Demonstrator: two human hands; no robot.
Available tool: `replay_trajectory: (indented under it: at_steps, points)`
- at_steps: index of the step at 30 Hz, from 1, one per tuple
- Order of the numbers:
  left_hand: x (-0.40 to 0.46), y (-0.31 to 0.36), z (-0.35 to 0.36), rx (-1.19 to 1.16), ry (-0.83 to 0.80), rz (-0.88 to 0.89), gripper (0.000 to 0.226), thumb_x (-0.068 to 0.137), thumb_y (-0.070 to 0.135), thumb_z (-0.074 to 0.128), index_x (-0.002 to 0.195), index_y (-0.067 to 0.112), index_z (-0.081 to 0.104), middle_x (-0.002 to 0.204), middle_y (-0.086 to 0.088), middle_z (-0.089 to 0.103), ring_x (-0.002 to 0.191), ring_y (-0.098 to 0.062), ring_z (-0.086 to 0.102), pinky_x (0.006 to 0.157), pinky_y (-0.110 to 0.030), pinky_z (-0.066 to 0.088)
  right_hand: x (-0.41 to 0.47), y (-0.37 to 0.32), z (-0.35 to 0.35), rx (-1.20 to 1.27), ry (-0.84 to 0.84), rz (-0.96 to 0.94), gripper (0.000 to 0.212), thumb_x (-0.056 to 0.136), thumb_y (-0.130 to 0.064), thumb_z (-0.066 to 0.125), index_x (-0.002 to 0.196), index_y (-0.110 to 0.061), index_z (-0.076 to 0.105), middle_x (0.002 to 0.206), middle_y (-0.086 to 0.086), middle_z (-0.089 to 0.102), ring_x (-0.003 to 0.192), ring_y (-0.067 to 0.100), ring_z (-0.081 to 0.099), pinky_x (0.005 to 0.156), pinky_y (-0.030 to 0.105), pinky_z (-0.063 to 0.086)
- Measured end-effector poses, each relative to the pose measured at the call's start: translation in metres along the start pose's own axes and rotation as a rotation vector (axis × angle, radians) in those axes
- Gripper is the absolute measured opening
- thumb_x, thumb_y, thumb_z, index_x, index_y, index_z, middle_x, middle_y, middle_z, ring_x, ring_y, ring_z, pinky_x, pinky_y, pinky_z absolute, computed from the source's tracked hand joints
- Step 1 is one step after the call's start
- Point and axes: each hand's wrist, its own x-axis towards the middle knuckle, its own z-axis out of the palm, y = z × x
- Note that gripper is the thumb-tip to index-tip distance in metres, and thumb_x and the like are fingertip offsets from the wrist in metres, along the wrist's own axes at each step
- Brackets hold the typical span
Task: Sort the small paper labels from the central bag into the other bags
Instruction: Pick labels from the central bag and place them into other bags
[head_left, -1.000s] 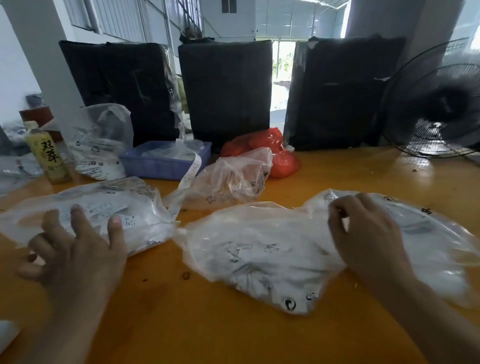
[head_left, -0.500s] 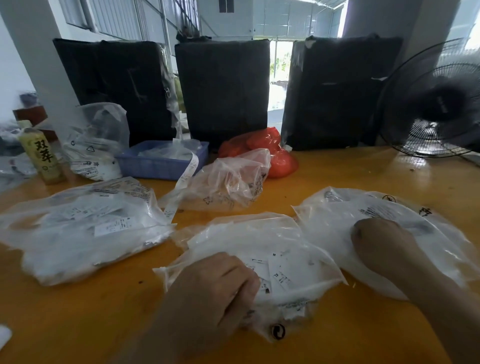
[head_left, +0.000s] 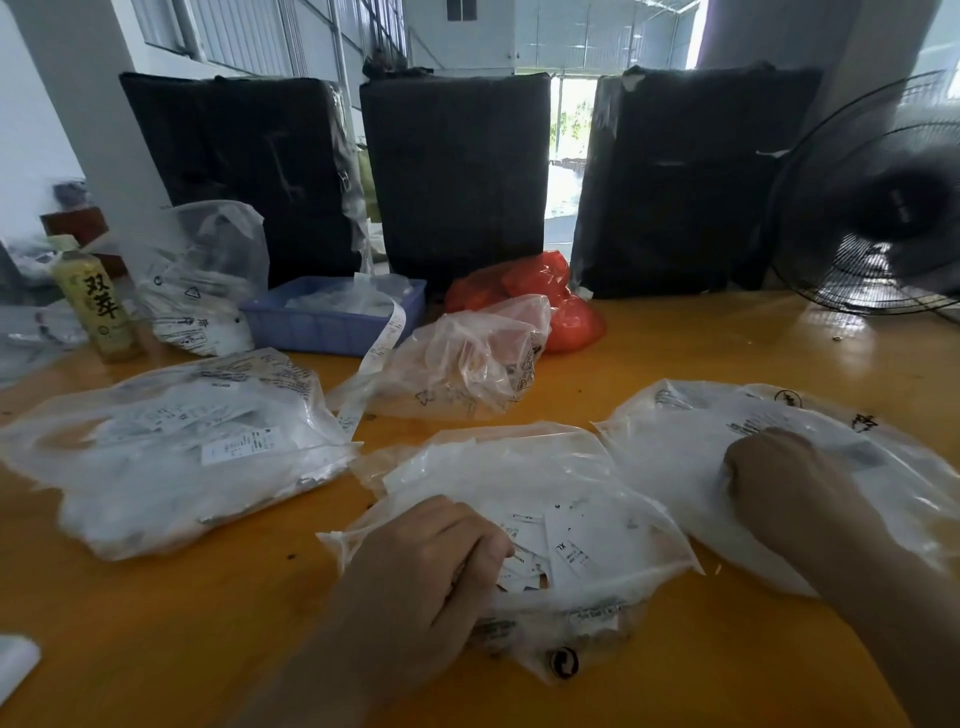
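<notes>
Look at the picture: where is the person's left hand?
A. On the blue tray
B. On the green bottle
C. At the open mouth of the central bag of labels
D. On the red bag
C: the left hand sits at the mouth of the central bag, fingers curled among the paper labels, well away from the other items.

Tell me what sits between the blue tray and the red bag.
A pinkish clear bag lies just in front of the gap between blue tray and red bag, head view.

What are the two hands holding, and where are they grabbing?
The left hand reaches into the central bag at its open left end; what it grips is hidden. The right hand rests curled on the right bag; whether it pinches anything cannot be told.
</notes>
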Motion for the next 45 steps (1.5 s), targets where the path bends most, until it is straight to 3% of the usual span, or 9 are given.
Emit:
replay_trajectory:
  at_steps: [7,11,15,17,22,28,34,40,45]
  points:
    - [0.002,0.000,0.001,-0.103,0.024,-0.169,0.046,0.108,0.050,0.034,0.101,0.031,0.076,0.091,0.026,0.070,0.097,0.002,0.067,0.083,-0.011,0.047,-0.006,0.006,-0.022,-0.077,0.274,0.025,0.021,0.093,-0.006,0.060,0.076,-0.015,0.067,0.072,0.000,0.056,0.061,0.019,0.057,0.054,0.030,0.048]
    - [0.003,0.004,0.000,-0.325,0.032,-0.326,0.037,0.104,0.052,0.041,0.103,0.038,0.074,0.094,0.022,0.074,0.095,-0.002,0.070,0.078,-0.014,0.052,-0.029,-0.019,-0.039,0.410,0.578,-0.121,0.027,0.103,-0.027,0.052,0.078,-0.022,0.061,0.061,-0.011,0.053,0.045,0.004,0.045,0.044,0.020,0.030]
    - [0.006,0.014,-0.001,-0.677,-0.028,-0.424,0.032,0.098,0.054,0.049,0.117,0.040,0.071,0.107,0.011,0.077,0.097,-0.013,0.072,0.083,-0.028,0.060,-0.058,-0.063,-0.046,1.250,0.048,-0.211,0.026,0.097,-0.036,0.056,0.079,-0.030,0.074,0.066,-0.007,0.069,0.043,0.005,0.046,0.041,0.018,0.038]
    - [0.007,0.016,-0.001,-0.804,-0.095,-0.463,0.050,0.090,0.064,0.052,0.130,0.036,0.064,0.115,0.010,0.077,0.101,-0.015,0.073,0.084,-0.031,0.060,-0.070,-0.080,-0.044,1.391,-0.179,-0.239,0.023,0.095,-0.034,0.058,0.082,-0.030,0.076,0.068,0.000,0.070,0.045,0.011,0.043,0.042,0.021,0.036]
    - [0.007,0.017,-0.002,-0.793,-0.062,-0.478,0.028,0.090,0.059,0.073,0.115,0.046,0.077,0.101,0.008,0.080,0.089,-0.011,0.076,0.078,-0.020,0.058,-0.083,-0.101,-0.031,1.181,-0.263,-0.362,0.031,0.096,-0.050,0.053,0.079,-0.033,0.072,0.052,0.002,0.059,0.042,0.010,0.038,0.048,0.027,0.033]
    - [0.008,0.007,-0.001,-0.946,0.136,-0.632,0.032,0.078,0.056,0.084,0.097,0.030,0.085,0.103,-0.001,0.081,0.093,-0.016,0.076,0.082,-0.028,0.060,-0.087,-0.107,-0.026,1.087,-0.260,-0.349,0.023,0.085,-0.061,0.061,0.089,-0.039,0.069,0.083,-0.015,0.074,0.048,-0.001,0.052,0.057,0.020,0.042]
    - [0.011,0.005,-0.003,-1.378,0.194,-0.731,0.016,0.083,0.033,0.077,0.085,0.018,0.079,0.118,-0.020,0.076,0.115,-0.034,0.074,0.072,-0.040,0.066,-0.072,-0.090,-0.019,0.619,0.241,-0.466,0.020,0.097,-0.044,0.055,0.100,-0.033,0.072,0.084,-0.027,0.064,0.066,-0.011,0.058,0.058,0.004,0.042]
    - [0.011,0.003,0.001,-1.356,0.218,-0.729,0.011,0.088,0.023,0.071,0.080,0.024,0.079,0.116,-0.022,0.077,0.112,-0.033,0.075,0.083,-0.035,0.065,-0.066,-0.097,-0.002,0.284,-0.018,-0.506,0.038,0.104,-0.051,0.045,0.139,-0.039,0.053,0.127,-0.016,0.061,0.102,0.003,0.060,0.082,0.017,0.045]
    - [0.008,0.000,0.004,-1.295,0.194,-0.756,0.007,0.081,0.030,0.075,0.080,0.024,0.078,0.107,-0.019,0.079,0.106,-0.028,0.077,0.084,-0.037,0.064,-0.061,-0.099,0.011,0.234,-0.044,-0.455,0.052,0.102,-0.051,0.048,0.150,-0.034,0.038,0.135,-0.008,0.056,0.109,0.012,0.062,0.086,0.024,0.050]
